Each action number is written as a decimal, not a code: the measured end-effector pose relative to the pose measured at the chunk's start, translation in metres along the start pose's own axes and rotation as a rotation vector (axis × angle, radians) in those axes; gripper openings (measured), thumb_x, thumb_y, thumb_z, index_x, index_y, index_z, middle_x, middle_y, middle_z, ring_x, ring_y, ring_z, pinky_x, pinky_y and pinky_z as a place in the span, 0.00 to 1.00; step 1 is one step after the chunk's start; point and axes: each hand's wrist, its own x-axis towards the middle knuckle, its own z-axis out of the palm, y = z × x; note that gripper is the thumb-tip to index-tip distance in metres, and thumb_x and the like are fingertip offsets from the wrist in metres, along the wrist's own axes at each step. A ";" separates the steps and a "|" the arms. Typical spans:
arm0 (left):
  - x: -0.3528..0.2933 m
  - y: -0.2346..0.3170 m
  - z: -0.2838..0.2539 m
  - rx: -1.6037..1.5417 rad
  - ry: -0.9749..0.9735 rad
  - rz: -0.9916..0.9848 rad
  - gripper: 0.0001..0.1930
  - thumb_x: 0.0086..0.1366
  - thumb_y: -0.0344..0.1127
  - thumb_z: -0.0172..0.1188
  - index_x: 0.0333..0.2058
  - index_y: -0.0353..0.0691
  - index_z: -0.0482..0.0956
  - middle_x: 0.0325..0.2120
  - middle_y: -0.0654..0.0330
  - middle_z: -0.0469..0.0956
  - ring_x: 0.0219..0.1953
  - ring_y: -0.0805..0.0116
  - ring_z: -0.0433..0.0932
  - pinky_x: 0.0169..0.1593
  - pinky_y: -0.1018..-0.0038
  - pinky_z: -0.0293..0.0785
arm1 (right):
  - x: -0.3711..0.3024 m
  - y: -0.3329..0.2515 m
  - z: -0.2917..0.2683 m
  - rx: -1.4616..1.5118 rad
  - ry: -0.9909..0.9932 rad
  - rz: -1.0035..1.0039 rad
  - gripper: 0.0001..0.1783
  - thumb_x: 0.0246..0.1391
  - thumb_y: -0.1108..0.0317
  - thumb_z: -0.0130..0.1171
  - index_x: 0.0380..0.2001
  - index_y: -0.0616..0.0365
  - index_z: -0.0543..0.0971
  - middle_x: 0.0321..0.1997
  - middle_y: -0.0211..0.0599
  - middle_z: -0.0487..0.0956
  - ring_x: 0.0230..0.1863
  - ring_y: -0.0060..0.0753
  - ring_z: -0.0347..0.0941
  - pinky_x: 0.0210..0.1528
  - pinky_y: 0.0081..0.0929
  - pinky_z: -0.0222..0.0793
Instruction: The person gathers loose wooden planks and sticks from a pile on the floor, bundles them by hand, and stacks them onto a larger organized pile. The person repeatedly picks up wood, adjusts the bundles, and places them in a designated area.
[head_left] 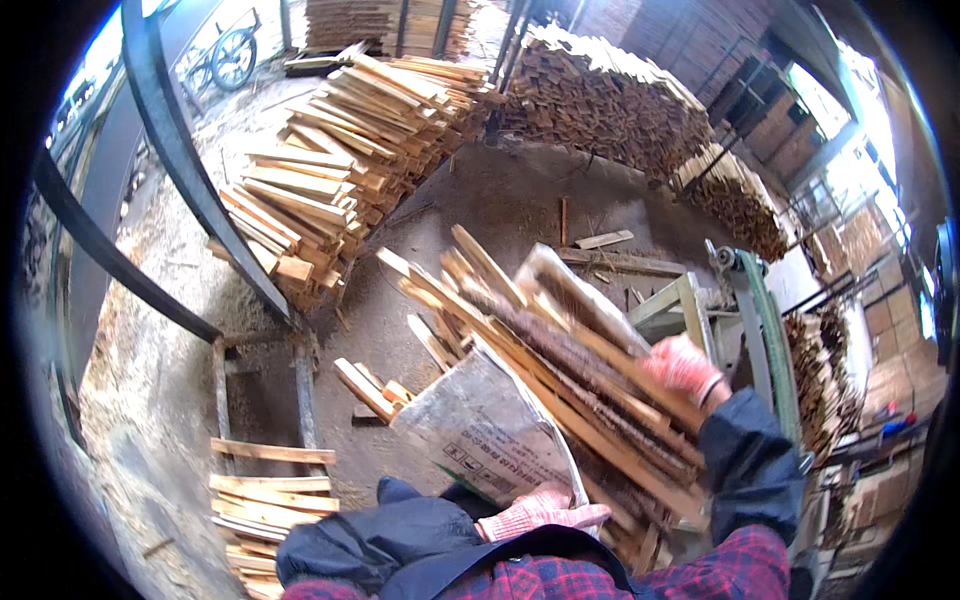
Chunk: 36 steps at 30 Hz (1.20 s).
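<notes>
My left hand [540, 512], in a pink-and-white knit glove, grips the lower edge of a whitish printed sheet [480, 425], perhaps cardboard or sacking. The sheet stands tilted against a loose pile of long wood strips [560, 375], some with bark. My right hand [682, 368], in a matching glove, reaches across the far side of the pile. Its fingers are curled at the lower end of a second pale flat piece [580, 293], blurred by motion. Whether that piece belongs to the same sheet I cannot tell.
Stacked cut wood [320, 170] lies at the far left; a larger stack [610, 105] stands at the back. A green-edged machine frame [765, 320] is close on the right. Short strips [270, 500] rest across a metal rack [305, 390] at lower left. Dark metal bars [170, 110] cross the left.
</notes>
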 end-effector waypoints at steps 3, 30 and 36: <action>0.004 0.019 -0.012 -0.053 -0.071 0.082 0.33 0.60 0.58 0.60 0.52 0.34 0.73 0.44 0.47 0.77 0.50 0.53 0.73 0.55 0.65 0.66 | -0.010 0.026 0.064 -0.006 -0.177 0.007 0.25 0.51 0.45 0.52 0.25 0.58 0.82 0.29 0.50 0.80 0.37 0.52 0.77 0.43 0.40 0.73; 0.161 0.182 -0.332 0.078 -0.737 0.670 0.19 0.68 0.34 0.49 0.57 0.42 0.70 0.38 0.43 0.76 0.40 0.49 0.75 0.46 0.62 0.69 | 0.112 0.072 -0.029 0.313 -0.240 0.999 0.25 0.55 0.49 0.46 0.30 0.59 0.82 0.37 0.56 0.78 0.43 0.56 0.75 0.47 0.47 0.68; 0.234 0.231 -0.389 0.482 -0.776 0.280 0.28 0.62 0.55 0.59 0.46 0.33 0.76 0.37 0.40 0.77 0.42 0.51 0.76 0.47 0.65 0.70 | 0.153 0.102 -0.045 0.353 -0.263 1.151 0.26 0.53 0.45 0.49 0.30 0.59 0.82 0.34 0.55 0.78 0.42 0.58 0.73 0.45 0.47 0.68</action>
